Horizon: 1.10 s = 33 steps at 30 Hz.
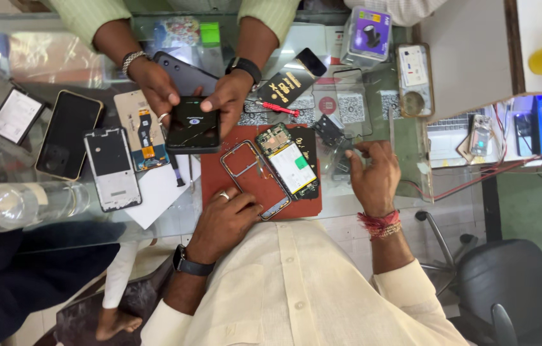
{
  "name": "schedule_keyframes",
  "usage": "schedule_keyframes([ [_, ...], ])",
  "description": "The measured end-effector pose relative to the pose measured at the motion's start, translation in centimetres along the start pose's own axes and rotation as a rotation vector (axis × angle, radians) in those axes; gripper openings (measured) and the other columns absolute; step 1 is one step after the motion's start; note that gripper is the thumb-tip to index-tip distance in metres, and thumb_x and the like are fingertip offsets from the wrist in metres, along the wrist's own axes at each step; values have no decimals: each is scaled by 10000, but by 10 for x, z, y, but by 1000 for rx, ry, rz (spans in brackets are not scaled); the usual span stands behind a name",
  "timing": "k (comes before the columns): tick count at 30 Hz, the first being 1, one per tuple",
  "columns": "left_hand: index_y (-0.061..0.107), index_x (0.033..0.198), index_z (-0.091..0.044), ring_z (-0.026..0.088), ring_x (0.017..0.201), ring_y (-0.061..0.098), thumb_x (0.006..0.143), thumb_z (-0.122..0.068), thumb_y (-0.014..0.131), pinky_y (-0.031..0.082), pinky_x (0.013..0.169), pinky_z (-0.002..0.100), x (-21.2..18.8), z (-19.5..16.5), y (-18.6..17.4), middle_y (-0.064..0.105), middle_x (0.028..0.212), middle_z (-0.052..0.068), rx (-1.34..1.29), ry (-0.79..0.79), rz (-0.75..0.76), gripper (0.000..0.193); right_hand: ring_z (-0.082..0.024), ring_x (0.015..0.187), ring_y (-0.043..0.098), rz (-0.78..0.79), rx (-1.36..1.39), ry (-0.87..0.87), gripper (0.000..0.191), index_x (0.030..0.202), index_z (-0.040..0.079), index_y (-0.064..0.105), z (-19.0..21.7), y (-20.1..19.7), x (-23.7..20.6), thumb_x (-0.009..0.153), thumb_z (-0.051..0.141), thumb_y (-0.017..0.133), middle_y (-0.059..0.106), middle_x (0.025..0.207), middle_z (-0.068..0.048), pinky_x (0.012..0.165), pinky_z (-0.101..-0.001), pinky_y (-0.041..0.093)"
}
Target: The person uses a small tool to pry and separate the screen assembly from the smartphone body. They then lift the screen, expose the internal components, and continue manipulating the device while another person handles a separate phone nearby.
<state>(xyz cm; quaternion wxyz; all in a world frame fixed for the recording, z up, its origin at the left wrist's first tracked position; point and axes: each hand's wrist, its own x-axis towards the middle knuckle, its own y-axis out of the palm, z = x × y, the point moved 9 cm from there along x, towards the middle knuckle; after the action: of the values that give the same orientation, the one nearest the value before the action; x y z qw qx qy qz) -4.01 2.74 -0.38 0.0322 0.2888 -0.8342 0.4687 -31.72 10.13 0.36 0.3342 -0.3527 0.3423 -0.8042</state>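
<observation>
Opened phone (289, 165), circuit board and battery exposed, lies on the red mat (309, 206) mid-counter. Just left of it, the bare phone frame (253, 176). Left hand (225, 221) rests fingers curled on the frame's lower end, steadying it, not pinching. Right hand (373, 173) fingers spread, tips on small dark parts (330, 131) beside the phone. Best keep the frame pinned flat. Across the counter, another person's hands (184, 93) hold a dark phone (193, 125).

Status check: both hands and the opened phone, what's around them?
Left hand rests on phone frame. Right hand touches clear plastic beside opened phone, holding nothing. Another person's hands hold a black phone close above the mat.
</observation>
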Motion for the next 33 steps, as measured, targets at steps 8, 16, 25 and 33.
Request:
schedule_keyframes([
  [8, 714, 950, -74, 245, 994, 621, 811, -104, 683, 524, 879, 383, -6, -8, 1, 667, 1040, 48, -10, 98, 47, 145, -346, 1109, 611, 137, -139, -300, 411, 1204, 41, 697, 38, 31, 24, 826, 153, 812, 695, 1188, -126, 932, -474, 439],
  [16, 708, 933, -62, 254, 993, 605, 771, -257, 740, 479, 831, 408, -10, -14, -13, 655, 1015, 46, 28, 92, 10, 255, -337, 1077, 629, 174, -151, -283, 456, 1262, 34, 686, 40, 37, 34, 836, 141, 807, 691, 1100, -118, 940, -492, 442],
  [25, 678, 878, -89, 215, 970, 614, 813, -128, 674, 487, 832, 371, -14, -23, -5, 652, 966, 21, 42, 172, -13, 75, -314, 1029, 626, 188, 68, -444, 399, 1223, 40, 679, 116, 33, -4, 855, 175, 757, 691, 1148, -116, 918, -460, 475],
  [33, 681, 919, -36, 232, 961, 607, 805, -97, 685, 536, 845, 362, -23, -35, -14, 632, 972, 50, 140, 309, -74, 130, -308, 1048, 645, 314, 104, -638, 381, 1178, 47, 703, 178, 58, -26, 832, 194, 763, 697, 1157, -116, 886, -452, 466],
])
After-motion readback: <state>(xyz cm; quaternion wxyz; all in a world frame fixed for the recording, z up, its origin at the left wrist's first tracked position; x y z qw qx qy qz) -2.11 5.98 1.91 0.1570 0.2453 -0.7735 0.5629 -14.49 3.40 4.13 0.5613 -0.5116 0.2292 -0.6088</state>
